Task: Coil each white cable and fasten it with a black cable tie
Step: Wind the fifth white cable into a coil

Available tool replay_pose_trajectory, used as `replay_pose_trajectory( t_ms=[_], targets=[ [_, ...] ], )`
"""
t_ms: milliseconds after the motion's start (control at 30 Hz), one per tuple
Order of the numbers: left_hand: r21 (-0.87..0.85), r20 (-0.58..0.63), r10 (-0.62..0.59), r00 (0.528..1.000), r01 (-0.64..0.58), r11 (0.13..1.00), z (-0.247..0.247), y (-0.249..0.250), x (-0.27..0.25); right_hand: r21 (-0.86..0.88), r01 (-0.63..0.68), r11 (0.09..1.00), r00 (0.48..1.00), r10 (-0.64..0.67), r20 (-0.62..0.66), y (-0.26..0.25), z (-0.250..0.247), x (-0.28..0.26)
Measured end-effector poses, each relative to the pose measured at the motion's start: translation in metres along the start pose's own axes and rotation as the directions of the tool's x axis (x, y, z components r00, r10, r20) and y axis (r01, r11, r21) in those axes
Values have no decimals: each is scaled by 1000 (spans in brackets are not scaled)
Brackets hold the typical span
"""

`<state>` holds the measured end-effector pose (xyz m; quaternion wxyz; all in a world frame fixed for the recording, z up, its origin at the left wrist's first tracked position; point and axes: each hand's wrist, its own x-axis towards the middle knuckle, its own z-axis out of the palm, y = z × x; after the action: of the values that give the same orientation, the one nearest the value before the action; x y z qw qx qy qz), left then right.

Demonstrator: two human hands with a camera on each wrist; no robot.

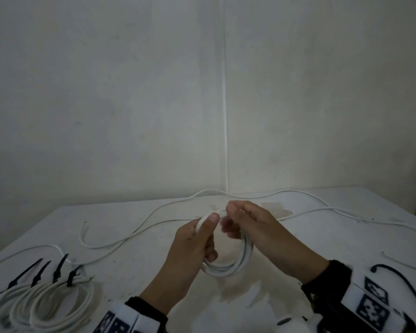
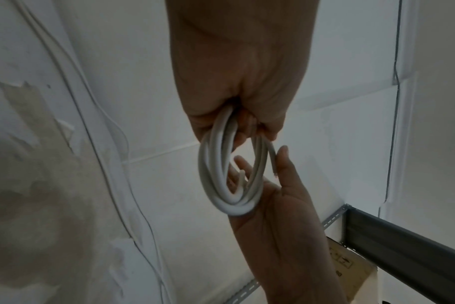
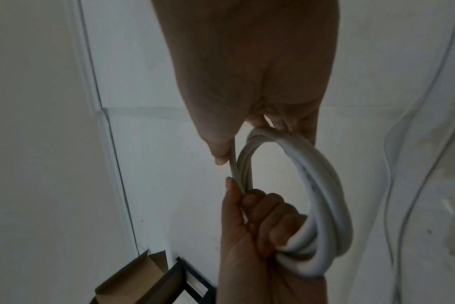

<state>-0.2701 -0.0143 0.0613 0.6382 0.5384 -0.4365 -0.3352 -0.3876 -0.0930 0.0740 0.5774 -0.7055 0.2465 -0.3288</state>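
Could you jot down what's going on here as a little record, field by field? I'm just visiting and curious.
Activity: coiling a white cable by hand
Left hand: grips the white cable coil
Right hand: pinches the coil's top
Finished coils: four, near left, each with a black cable tie
Loose cables: white, strewn across the table
Tie on held coil: none visible

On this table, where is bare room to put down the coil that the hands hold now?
Bare table lies under and near the coil, between the left hand, the right hand and the dark cord. The near left corner is crowded with tied coils and black cable ties. Loose cables cross the far part.
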Motion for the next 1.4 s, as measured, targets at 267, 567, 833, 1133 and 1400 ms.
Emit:
replay_pose_trajectory(
  t_ms=[267,567,833,1133,1400],
  targets=[
    [-60,31,-41,999,43,997,2,1,0,65,16,998,999,-18,37,-7,0,-2],
    [-20,62,-60,996,62,998,-3,-1,1,14,52,999,991,-53,124,-5,-9,-2],
    [315,136,94,986,-133,940,-5,2,4,-47,53,997,989,-46,139,-6,-17,-2],
    [305,106,93,990,-121,945,5,2,12,246,-44,968,992,13,127,-5,-23,-2],
    [270,68,87,994,-102,957,20,-8,13,62,38,997,996,-43,73,-1,-32,-6]
  ],
)
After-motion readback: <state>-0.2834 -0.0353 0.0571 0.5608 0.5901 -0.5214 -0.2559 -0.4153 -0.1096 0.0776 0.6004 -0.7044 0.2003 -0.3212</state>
